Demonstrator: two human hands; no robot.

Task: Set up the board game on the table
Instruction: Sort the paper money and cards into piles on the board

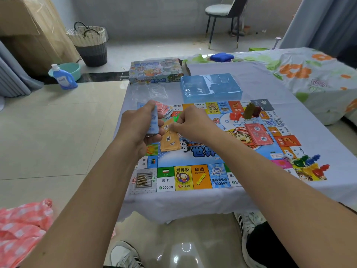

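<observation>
Left hand (144, 123) grips the blue notes (153, 122); right hand (190, 122) pinches the orange stack (170, 140) — best square it flat on the board (212, 171).

Your game board (210, 151) lies flat on the table (251, 84), near its front edge. Behind the board, the game box (156, 71) sits at the far left and the plastic tray (210, 88) to its right. On the board, one stack of notes (170, 140) lies left of centre under your hands, another stack (258, 134) to the right. The pawns (311, 165) and a die (288, 156) sit at the board's front right corner. A bed (318, 74) stands right of the table.
</observation>
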